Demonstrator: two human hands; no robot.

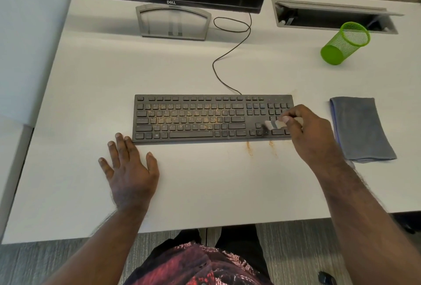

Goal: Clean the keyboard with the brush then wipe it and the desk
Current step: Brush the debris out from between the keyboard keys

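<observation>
I see the keyboard point(213, 118) lying square in the middle of the desk point(205, 182), its letter keys dusted with orange-brown crumbs. Over the keyboard's right end, around the arrow keys, my right hand point(305, 130) pinches a small pale brush point(274, 124), bristles pointed left and down at the keys; it is blurred, so I judge a sweep is under way. Just off the keyboard's front-left corner my left hand point(129, 166) lies flat on the desk with fingers spread, holding nothing, fingertips near the edge, probably to steady the board. Crumb streaks point(249, 148) mark the desk just in front of the keyboard's right half. Right of the keyboard waits a folded grey cloth point(361, 127), within reach for wiping.
</observation>
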